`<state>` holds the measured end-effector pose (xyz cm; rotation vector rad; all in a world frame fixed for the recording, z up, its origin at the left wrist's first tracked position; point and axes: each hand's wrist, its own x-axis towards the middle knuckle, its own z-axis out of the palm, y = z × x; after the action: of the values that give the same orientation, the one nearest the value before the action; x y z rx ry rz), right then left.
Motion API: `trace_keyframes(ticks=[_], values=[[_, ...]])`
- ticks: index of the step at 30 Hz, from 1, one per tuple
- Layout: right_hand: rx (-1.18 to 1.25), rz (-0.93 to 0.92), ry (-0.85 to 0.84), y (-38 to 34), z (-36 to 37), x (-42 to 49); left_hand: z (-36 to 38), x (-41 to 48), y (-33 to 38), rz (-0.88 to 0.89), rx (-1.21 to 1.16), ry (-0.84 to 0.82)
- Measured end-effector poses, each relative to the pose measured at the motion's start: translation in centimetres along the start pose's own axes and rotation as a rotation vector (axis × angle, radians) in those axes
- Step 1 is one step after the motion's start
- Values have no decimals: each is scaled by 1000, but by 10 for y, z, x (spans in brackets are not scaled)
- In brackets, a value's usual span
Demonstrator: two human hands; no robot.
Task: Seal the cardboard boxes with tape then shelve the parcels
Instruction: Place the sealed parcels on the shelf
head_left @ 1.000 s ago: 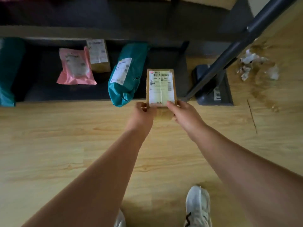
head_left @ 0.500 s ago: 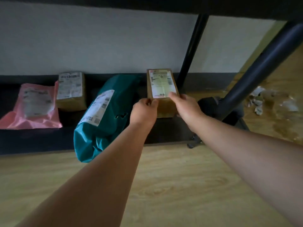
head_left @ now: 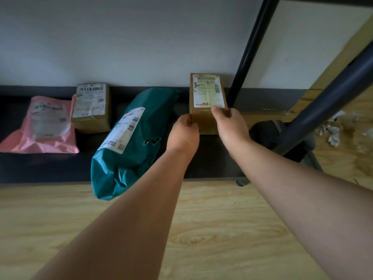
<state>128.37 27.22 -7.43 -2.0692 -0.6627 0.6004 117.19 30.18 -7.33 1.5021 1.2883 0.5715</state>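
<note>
The small brown cardboard box (head_left: 207,91) with a white label, a second ago held over the floor at the front edge of the dark low shelf (head_left: 40,168), now sits toward the shelf's back edge, beside the black rear post (head_left: 250,51). The left hand (head_left: 182,134) pinches its near left corner. The right hand (head_left: 230,128) has its grip on the right corner, thumb on top. Only letting go seems left. The shelf carries two boxes, counting the second brown labelled box (head_left: 91,108), one teal plastic mailer bag (head_left: 141,138) and one pink plastic mailer bag (head_left: 46,126).

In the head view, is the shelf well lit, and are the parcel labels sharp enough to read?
Head view: the shelf lies in shadow, the wall behind is brighter; the label on the held cardboard box is soft, its text unreadable; the front post leans, likely wide-angle distortion.
</note>
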Motion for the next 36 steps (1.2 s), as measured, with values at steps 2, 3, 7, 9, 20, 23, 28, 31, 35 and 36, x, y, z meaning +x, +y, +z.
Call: trace_keyframes(ticks=[2,3,7,9,20,23,28,31,35,36], values=[[25,10,36,1,-1,-5,-2,-9,-6,-4,41,32],[24,13,68,-1,-3,-8,-3,-13,-7,-16,59,45],[-13,36,130,-2,-8,-46,-8,-51,-18,-119,71,108],[-52,7,126,-1,-10,-75,-11,-78,-19,-154,63,120],[-532,-35,-346,-46,-32,-258,-129,-261,-21,-580,57,135],[-597,-10,-499,-88,-32,-308,-188,-314,-14,-663,57,204],[-711,-51,-760,-162,-24,-389,-277,-398,3,-838,43,341],[-766,-132,-891,-215,-22,-440,-324,-457,25,-921,5,430],[-833,-253,-1026,-267,-16,-510,-369,-536,39,-990,-97,593],[-846,-280,-1057,-275,-14,-525,-378,-553,37,-1018,-120,632]])
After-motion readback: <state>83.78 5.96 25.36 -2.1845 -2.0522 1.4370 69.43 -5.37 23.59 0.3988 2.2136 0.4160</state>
